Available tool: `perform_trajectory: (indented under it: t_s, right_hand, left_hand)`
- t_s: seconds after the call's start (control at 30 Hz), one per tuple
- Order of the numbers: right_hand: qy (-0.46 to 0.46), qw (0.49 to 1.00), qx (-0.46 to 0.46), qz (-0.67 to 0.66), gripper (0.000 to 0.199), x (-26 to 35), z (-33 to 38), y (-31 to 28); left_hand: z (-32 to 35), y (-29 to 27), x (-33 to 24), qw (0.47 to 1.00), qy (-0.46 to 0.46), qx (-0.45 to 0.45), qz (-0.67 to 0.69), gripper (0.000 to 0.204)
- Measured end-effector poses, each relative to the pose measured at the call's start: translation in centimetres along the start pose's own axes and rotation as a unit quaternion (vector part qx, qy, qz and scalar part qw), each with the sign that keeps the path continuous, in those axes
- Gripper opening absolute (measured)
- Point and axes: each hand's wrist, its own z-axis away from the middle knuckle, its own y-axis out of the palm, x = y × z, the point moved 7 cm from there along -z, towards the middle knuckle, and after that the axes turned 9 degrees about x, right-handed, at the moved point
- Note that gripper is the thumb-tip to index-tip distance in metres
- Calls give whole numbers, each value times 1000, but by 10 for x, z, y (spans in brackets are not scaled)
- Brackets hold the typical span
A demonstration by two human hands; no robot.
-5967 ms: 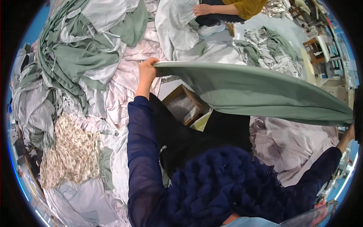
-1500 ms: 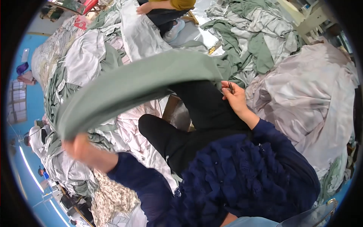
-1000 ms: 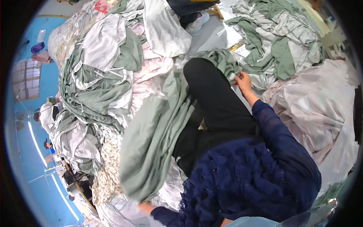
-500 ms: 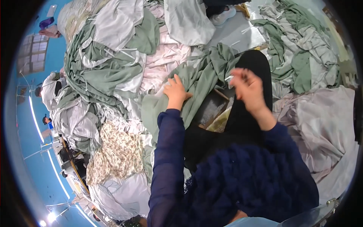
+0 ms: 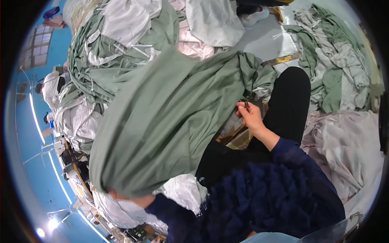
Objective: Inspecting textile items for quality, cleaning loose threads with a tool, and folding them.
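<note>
A large piece of green cloth [image 5: 162,117] is stretched across the middle of the view, from my lap side toward the far pile. Its near left edge is in my left hand [image 5: 131,199], whose fingers are partly covered by the fabric and a little blurred. My right hand [image 5: 252,118] is closed round a small dark tool [image 5: 246,106], perhaps thread snips, beside the cloth's right edge. Below that hand, between the cloth and my black-trousered leg [image 5: 289,105], part of a box-like wooden and grey thing [image 5: 235,131] shows.
Heaps of green and white cloth [image 5: 97,77] lie at the far left. Another green and white heap [image 5: 330,60] is at the far right, with pale greyish-pink fabric [image 5: 344,150] nearer me. A shoe [image 5: 254,17] of another person stands on the grey floor [image 5: 259,36] at the far side.
My left hand, spread flat on the green cloth before, has pulled its edge toward me and to the left, spreading it over the floral fabric. My right hand has lowered toward the cloth.
</note>
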Motion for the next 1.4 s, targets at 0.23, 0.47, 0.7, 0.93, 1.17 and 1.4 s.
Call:
perform_trajectory:
  t_s: [0.23,0.47,0.7,0.93,1.17,1.4]
  right_hand:
    - [72,995,50,40,23,-19,-7,11]
    - [110,983,107,100,25,-40,-14,29]
    - [89,985,75,127,29,-50,-24,32]
    - [140,982,64,105,29,-41,-23,27]
    - [180,975,84,103,27,-40,-31,43]
    - [135,986,88,43,31,-10,-27,54]
  left_hand:
    - [116,-273,34,845,-219,133,-470,50]
    - [147,-346,109,398,-387,207,-806,62]
    - [-85,-70,137,756,-80,230,-607,38]
    - [-131,20,334,430,-407,537,-601,66]
    - [-157,85,277,471,146,422,-761,16]
    - [-29,66,20,612,370,266,-646,31]
